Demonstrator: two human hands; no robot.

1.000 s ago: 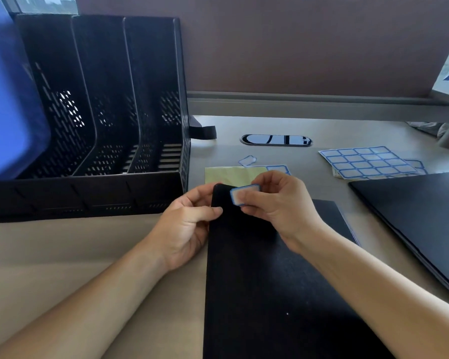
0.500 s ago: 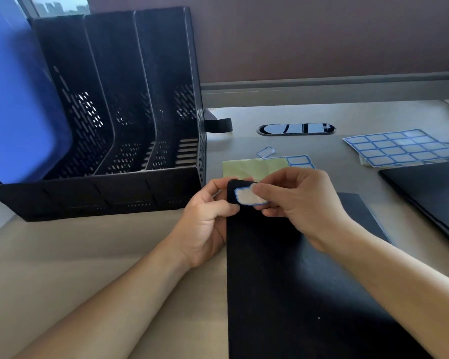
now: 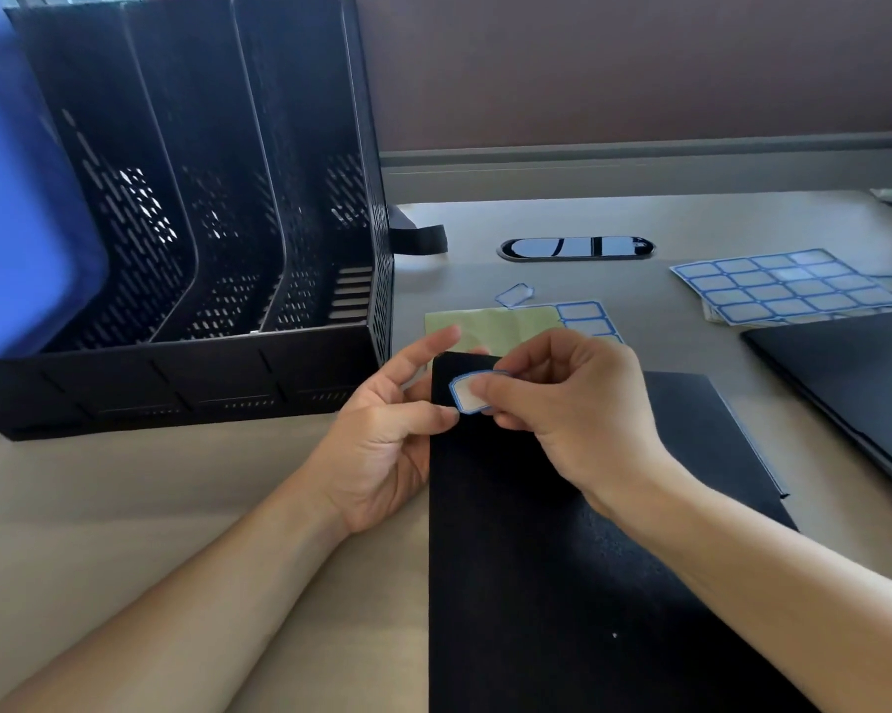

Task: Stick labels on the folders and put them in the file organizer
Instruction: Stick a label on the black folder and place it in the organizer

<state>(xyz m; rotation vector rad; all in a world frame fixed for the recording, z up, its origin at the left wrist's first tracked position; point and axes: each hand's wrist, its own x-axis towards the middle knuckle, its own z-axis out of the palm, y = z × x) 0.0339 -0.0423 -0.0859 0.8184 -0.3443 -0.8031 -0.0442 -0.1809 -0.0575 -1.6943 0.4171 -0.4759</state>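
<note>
Black folder (image 3: 562, 558) sits on the desk (image 3: 124, 506), just right of the file organizer (image 3: 176, 375). Fingers of our right hand (image 3: 577, 419) pinch a blue-edged label (image 3: 467, 397) at its top corner; our left hand (image 3: 382, 445) grips that corner's edge, thumb in front.

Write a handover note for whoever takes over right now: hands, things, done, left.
Left hand grips the black folder by its left edge near the top.
Right hand pinches a blue-bordered label over the folder's top corner, not pressed flat yet.
File organizer stands at the left, no folder seen in its slots. Another folder and label sheets lie at the right.
Done: label peeled.
Left: press label down, slot folder, repeat.
</note>
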